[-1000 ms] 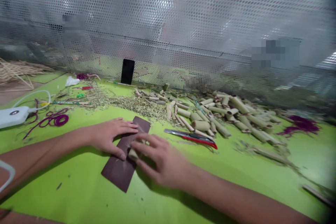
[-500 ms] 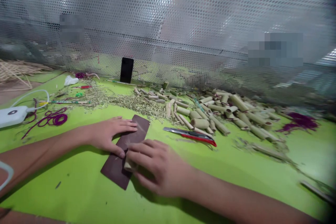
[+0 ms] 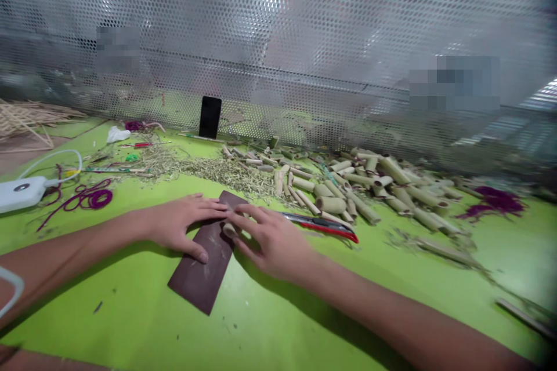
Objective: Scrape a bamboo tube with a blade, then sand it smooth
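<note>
A strip of dark brown sandpaper point(image 3: 202, 278) lies flat and slanted on the bright green tabletop, with pale dust streaks across it. My left hand point(image 3: 180, 223) rests on its left side, fingers stretched out and thumb pressed on the sheet. In my right hand point(image 3: 272, 240) a short bamboo tube point(image 3: 229, 230) is gripped, its open end showing against the sandpaper's upper part. The fingers hide most of that tube. Just beyond the right hand lies a red and black utility knife point(image 3: 326, 227), partly covered by the hand.
Cut bamboo tubes point(image 3: 391, 179) pile up at the right, with shavings point(image 3: 209, 169) left of them. A phone point(image 3: 210, 117) leans on the perforated metal screen point(image 3: 278, 29). Purple cord point(image 3: 100, 198) and a white power bank point(image 3: 20, 192) lie left; more purple strands point(image 3: 496, 202) lie right.
My right hand has slid the bamboo tube up along the sandpaper, away from me, and now covers the knife's tip. My left hand has stayed in place.
</note>
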Demonstrator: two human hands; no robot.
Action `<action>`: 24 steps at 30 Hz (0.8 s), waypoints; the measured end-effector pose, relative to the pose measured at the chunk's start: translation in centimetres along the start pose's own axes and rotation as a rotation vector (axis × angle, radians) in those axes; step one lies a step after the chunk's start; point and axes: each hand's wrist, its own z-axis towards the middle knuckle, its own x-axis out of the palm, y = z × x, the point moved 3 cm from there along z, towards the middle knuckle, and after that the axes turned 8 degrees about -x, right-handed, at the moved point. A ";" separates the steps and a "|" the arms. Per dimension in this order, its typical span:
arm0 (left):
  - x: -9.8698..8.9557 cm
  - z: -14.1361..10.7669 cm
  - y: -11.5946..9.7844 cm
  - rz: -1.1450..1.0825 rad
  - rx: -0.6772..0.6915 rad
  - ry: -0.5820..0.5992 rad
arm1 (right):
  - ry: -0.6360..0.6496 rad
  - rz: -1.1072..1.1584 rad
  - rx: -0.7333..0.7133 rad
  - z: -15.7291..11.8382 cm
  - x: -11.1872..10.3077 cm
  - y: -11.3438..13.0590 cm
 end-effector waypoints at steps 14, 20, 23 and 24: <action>0.0 -0.1 -0.1 -0.030 0.002 0.003 | 0.003 0.082 -0.070 -0.2 0.2 0.8; -0.1 -0.1 -0.2 -0.018 0.000 -0.003 | 0.051 0.070 0.036 -0.1 -0.1 0.3; -0.1 -0.1 -0.2 -0.023 0.016 -0.001 | 0.062 0.091 -0.014 -0.2 -0.2 1.1; -0.1 -0.1 -0.2 -0.023 0.022 -0.004 | 0.067 0.111 -0.062 -0.2 -0.2 1.5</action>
